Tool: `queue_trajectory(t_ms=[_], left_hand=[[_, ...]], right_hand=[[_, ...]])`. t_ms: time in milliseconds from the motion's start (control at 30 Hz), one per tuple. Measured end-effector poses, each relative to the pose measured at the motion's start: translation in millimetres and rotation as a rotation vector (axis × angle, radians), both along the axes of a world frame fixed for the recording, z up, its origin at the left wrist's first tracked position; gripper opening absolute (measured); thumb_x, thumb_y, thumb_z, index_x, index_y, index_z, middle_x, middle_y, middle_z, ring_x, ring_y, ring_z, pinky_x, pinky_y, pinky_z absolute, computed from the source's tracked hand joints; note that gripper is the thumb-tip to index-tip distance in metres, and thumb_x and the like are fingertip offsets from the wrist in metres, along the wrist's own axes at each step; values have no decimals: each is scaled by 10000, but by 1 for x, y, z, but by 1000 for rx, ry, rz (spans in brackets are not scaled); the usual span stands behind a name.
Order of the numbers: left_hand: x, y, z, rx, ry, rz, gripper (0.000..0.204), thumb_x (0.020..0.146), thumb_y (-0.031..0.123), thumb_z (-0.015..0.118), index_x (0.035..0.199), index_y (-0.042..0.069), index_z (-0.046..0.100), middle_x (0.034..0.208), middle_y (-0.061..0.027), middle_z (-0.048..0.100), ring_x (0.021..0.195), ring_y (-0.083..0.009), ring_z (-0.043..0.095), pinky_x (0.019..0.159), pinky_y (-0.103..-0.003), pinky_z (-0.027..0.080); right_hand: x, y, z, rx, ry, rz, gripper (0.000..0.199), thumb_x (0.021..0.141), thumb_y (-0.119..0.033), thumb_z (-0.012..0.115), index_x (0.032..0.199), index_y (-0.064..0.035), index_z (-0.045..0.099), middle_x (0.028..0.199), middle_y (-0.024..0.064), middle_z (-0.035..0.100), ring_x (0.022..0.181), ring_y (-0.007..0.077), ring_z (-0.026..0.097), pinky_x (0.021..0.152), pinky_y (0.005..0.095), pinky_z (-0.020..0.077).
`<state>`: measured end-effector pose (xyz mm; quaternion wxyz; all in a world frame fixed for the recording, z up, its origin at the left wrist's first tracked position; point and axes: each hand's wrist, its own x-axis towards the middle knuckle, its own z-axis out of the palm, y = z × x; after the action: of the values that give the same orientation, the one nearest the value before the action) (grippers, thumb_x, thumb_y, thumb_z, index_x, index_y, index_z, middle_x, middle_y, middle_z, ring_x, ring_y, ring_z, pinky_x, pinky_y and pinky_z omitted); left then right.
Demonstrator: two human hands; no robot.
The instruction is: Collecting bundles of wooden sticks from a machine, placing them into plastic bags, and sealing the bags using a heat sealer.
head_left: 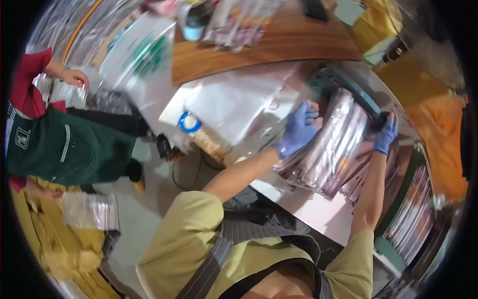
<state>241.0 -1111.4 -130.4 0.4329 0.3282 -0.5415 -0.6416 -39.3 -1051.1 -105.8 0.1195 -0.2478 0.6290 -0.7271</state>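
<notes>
My left hand, in a blue glove, has its fingers curled in beside a pile of shiny clear plastic packages; whether anything is inside them is hidden. At the pile's far right side, my right hand, also gloved in blue, is by the black end of a long teal bar-shaped device. Blur hides how its fingers are set. The packages lie slanted on a white table, their long sides running away from me. Purplish and orange contents show through the plastic.
A clear jar with a blue lid lies left of my left arm. Beyond is a brown wooden board with more packages. A green bin of packages stands at right. At left is a person in a green apron.
</notes>
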Motion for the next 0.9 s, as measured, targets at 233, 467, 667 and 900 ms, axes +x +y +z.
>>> queue_trajectory(t_ms=[233,467,667,900], left_hand=[[277,3,-15,-636,-1167,948,285,735,283,570,945,90,572,908,-119,462,867,-291,415,757,-392,333],[316,-17,-26,-660,-1082,709,169,674,218,646,702,55,608,908,-112,500,891,-273,451,779,-379,357],[404,-88,-107,-205,-15,1368,96,734,-15,540,795,57,558,695,4,533,631,-79,502,590,-224,439],[408,-235,-190,-466,-1149,686,211,678,258,649,818,110,594,743,-75,596,666,-249,569,652,-350,457]], right_hand=[[142,68,-43,680,441,15,615,803,-227,603,1263,48,302,1208,138,407,1046,190,421,895,303,360],[108,96,-35,490,-339,263,340,737,-117,656,1034,-41,510,777,17,566,558,74,493,432,196,369],[149,39,-10,334,-219,316,263,729,-106,655,949,-57,522,782,29,545,620,122,517,536,230,424],[203,-21,-35,363,-93,314,316,756,-97,635,1032,-41,493,845,26,566,701,109,526,622,235,440]])
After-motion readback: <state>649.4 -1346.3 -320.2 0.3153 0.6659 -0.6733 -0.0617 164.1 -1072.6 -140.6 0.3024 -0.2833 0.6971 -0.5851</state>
